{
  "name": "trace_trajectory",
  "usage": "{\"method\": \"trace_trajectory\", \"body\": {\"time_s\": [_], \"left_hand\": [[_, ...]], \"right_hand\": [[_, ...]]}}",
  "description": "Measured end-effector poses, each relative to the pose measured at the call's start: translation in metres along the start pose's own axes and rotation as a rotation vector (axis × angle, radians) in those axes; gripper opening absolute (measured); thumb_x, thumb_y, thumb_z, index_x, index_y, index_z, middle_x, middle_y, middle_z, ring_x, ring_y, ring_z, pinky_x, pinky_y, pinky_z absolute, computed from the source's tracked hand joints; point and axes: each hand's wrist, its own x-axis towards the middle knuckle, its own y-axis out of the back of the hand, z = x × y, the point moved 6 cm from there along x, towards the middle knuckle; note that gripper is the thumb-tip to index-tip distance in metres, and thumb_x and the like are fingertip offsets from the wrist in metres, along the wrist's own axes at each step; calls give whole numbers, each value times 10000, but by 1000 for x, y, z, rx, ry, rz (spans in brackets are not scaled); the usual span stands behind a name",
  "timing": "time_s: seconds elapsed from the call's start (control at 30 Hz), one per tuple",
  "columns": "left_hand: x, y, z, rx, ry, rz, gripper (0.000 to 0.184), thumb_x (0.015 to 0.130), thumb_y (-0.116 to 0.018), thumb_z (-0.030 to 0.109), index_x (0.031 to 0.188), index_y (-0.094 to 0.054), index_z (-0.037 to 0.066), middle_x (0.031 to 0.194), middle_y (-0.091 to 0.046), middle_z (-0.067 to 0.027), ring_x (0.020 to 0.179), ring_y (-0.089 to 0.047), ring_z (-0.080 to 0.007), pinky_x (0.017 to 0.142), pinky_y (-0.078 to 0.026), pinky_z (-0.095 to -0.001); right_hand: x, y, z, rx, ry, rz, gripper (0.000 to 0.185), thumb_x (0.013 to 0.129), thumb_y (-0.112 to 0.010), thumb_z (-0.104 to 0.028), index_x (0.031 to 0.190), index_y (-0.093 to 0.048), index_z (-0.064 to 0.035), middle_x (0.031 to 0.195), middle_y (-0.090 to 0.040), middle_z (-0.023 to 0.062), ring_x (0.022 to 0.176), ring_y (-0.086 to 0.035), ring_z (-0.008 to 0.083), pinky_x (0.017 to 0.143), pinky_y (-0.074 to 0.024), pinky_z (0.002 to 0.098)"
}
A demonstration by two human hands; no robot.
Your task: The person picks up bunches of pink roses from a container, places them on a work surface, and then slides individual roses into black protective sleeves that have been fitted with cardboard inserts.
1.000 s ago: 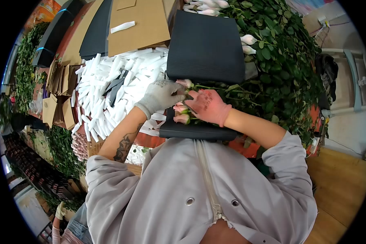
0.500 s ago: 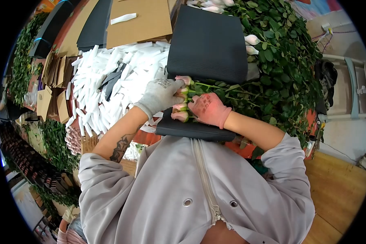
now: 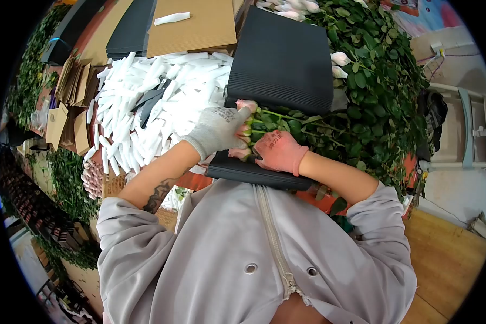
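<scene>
A row of pale pink roses (image 3: 239, 153) lies on black sheeting in front of me, heads to the left and stems to the right. My left hand (image 3: 217, 127), in a grey-white glove, cups the heads from the left, its fingers curled round them and partly hidden. My right hand (image 3: 278, 150), in a pink-red glove, is closed over the green stems just below the heads; its fingertips are out of sight. Under and in front of the roses is a black sheet (image 3: 254, 171), and beyond them stands a stack of black sheets (image 3: 279, 59).
White foam sleeves (image 3: 140, 102) are heaped to the left. Behind them lies a cardboard sheet (image 3: 194, 35) with one sleeve (image 3: 171, 19) on it. Leafy rose stems (image 3: 367, 108) cover the right side, with several sleeved blooms (image 3: 339, 58) among them. A light-framed chair (image 3: 464, 129) stands at far right.
My left hand has shifted slightly right and down over the rose heads, covering more of the middle ones. The right hand stays at the stems. The view has tilted slightly.
</scene>
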Motion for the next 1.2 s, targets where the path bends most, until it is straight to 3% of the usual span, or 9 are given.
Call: {"method": "trace_trajectory", "body": {"time_s": [0.2,0.27,0.4,0.6,0.67,0.7,0.77,0.97,1.2], "left_hand": [[0,-4,-3,95,-12,32,686,639,-719,354,1199,-427,88,839,-629,-109,805,-616,-301,677,-469,-387],[-10,5,-2,-49,33,-35,668,663,-679,333,1224,-412,87,787,-622,-119,744,-617,-302,638,-467,-385],[-33,18,4,-381,10,118,495,731,-608,312,1157,-491,88,750,-611,-120,691,-609,-293,619,-454,-381],[-70,85,-18,-751,88,947,777,681,-740,316,1292,-380,-2,1148,-504,-184,1024,-535,-280,868,-430,-392],[-84,95,-29,-520,-6,1151,1029,622,-796,393,1378,-232,-19,1330,-368,-208,1219,-379,-300,1002,-331,-404],[-88,99,-27,-466,-53,1155,1120,594,-809,424,1398,-170,-23,1377,-310,-221,1307,-282,-319,1061,-263,-412],[-101,118,-10,-568,-140,1131,1070,605,-795,397,1398,-206,-13,1390,-301,-229,1349,-211,-330,1092,-185,-424],[-89,36,16,-433,-641,423,305,746,-627,231,1015,-650,90,940,-630,-124,977,-552,-289,866,-415,-377],[-110,-5,-14,-820,-328,-13,636,780,-651,432,1218,-515,-8,1170,-567,-186,1092,-531,-282,957,-385,-343]], "right_hand": [[-30,51,8,58,-58,263,321,762,-600,-364,935,-612,-94,891,-612,76,936,-589,250,840,-444,357],[-70,108,44,-376,-154,1115,333,741,-574,-345,998,-578,-132,887,-598,45,842,-585,233,787,-461,372],[-67,131,180,-132,-852,573,523,813,-571,-387,1165,-485,-9,1003,-617,179,937,-588,337,816,-462,399],[-115,129,221,864,-342,1252,462,883,-529,-126,1326,-422,-51,1289,-500,76,1119,-510,180,956,-392,359],[-137,129,208,1977,257,1106,453,901,-550,-243,1245,-471,42,1208,-542,141,1097,-533,215,897,-448,315],[-150,143,199,1961,259,1107,453,901,-550,-243,1245,-471,42,1208,-542,141,1097,-533,215,897,-448,315],[-154,159,109,1474,602,-175,600,863,-543,-440,1157,-514,82,1061,-612,182,938,-613,270,816,-487,374],[-66,126,50,1119,40,175,564,750,-650,-244,1232,-482,-6,1189,-555,177,1105,-543,287,960,-407,370],[18,-31,18,-180,324,389,636,639,-725,-288,1193,-485,-88,1248,-400,243,1163,-365,455,1020,-255,547]]}}
